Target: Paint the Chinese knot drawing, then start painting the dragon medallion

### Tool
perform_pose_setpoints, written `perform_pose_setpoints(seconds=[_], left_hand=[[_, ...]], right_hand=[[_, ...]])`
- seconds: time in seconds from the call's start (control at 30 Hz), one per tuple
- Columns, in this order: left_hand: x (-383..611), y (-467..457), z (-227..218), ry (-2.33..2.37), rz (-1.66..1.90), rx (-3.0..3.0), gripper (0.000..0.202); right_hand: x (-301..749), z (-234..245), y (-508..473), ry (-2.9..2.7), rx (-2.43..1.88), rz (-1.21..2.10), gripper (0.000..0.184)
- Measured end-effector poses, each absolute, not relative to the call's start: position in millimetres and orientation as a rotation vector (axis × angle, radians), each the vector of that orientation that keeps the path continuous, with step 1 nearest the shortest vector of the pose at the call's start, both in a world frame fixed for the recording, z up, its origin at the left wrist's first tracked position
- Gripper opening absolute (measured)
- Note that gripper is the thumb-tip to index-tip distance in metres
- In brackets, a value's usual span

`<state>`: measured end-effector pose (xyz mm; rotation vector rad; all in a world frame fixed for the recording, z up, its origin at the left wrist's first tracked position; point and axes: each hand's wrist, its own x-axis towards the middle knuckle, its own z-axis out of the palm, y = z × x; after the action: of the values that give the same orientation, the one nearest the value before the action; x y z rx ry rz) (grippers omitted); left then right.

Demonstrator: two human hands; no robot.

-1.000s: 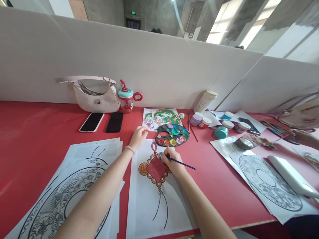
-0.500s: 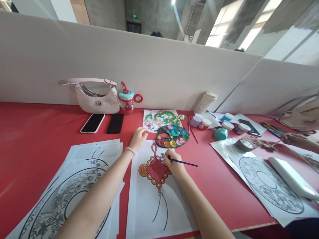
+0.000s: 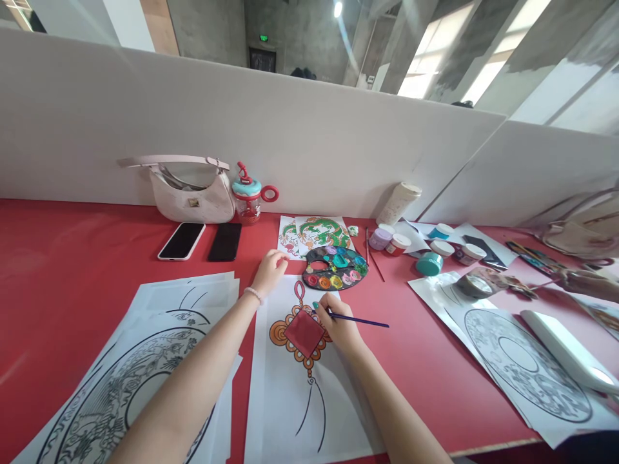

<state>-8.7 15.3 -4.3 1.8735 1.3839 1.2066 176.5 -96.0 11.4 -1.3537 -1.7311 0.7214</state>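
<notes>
My right hand is closed on a thin paintbrush with a dark blue handle. The brush tip is at the upper right edge of the red diamond in a knot drawing. The drawing has orange loops and a red top loop; its two tassel lines are uncoloured. My left hand rests at the top left of the drawing's white paper, fingers loosely curled, with nothing visible in them. Just beyond the hands lies a dark paint palette with many colours in its wells.
Line-drawing sheets lie left. Two phones, a handbag and a red-handled cup stand behind. Dragon pictures, paint jars and a white bottle are at the back. Another person's hand is far right.
My right hand and the paintbrush have shifted slightly down, bringing the tip closer to the red diamond's edge. My left hand stays in place. The view has tilted a little.
</notes>
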Motion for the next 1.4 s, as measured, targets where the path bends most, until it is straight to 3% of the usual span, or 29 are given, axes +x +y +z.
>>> perform_pose_setpoints(seconds=[1.4], left_hand=[[-9.1,12.7,-1.0,1.365,1.207,1.907,0.018]], right_hand=[[172.2,15.4,-100.7,-1.883,-1.304,0.729,0.022]])
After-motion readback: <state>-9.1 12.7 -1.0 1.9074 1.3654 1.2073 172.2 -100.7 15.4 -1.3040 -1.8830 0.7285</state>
